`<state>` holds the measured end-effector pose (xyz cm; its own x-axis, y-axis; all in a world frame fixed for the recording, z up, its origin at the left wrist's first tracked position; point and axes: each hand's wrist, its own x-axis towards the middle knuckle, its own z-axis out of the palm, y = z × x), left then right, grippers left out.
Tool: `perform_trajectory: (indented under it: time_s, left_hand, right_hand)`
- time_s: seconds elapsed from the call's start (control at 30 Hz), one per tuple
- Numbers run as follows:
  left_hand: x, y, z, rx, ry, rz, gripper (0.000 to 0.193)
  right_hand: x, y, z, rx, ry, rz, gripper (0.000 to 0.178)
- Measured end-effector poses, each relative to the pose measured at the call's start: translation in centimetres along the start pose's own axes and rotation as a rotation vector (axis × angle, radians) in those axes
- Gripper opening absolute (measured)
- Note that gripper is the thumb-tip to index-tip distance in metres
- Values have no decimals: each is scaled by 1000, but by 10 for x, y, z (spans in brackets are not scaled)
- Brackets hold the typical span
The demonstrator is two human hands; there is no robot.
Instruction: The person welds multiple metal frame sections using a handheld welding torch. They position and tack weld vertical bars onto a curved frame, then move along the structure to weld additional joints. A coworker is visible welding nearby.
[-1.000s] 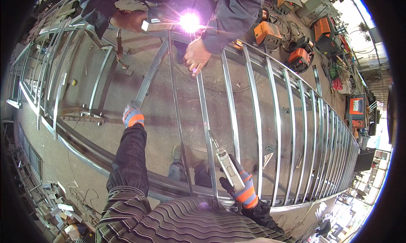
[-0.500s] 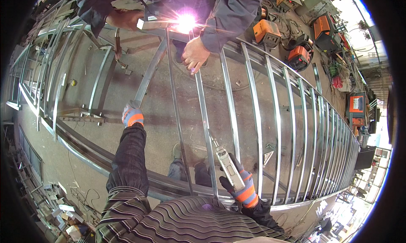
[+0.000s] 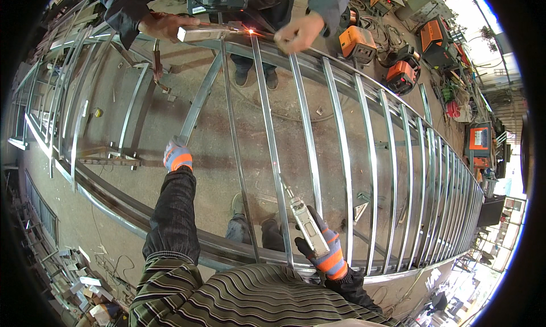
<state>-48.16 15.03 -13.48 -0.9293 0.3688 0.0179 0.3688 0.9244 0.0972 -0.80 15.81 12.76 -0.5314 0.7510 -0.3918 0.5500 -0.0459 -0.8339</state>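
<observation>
My left hand, in a grey and orange glove, is closed around the near end of a slanted metal bar. My right hand, in a similar glove with dark fingers, grips a boxy silver handheld welding gun. Its thin nozzle points up and left, by a long upright bar of the metal frame. Across the frame, a co-worker's hand holds another boxy welding gun, its tip at a small orange glow on that bar's far end. The co-worker's other hand, blurred, hovers to the right.
A long metal frame with many parallel bars stretches to the right. Orange and black machines stand at the far right among coiled cables. Further metal frames lie at left. Scraps litter the lower left.
The bright welding flare has shrunk to a small orange glow. The co-worker's right hand has let go of the long bar and risen up and right. My hands stay in place.
</observation>
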Motion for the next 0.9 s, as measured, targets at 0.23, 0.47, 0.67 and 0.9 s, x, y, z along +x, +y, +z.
perform_trajectory:
  time_s: [0.23,0.47,0.67,0.9]
  left_hand:
    - [0,-1,2,-4,5,-3,50]
    - [-1,0,-1,-30,19,7,50]
    - [0,-3,3,-21,29,7,50]
    - [2,0,0,4,-46,-34,52]
  right_hand:
    - [1,-2,-1,17,2,7,81]
    - [1,-7,-2,-18,3,13,79]
    - [2,-6,-2,-14,2,8,80]
    - [6,-7,-2,-51,24,-65,80]
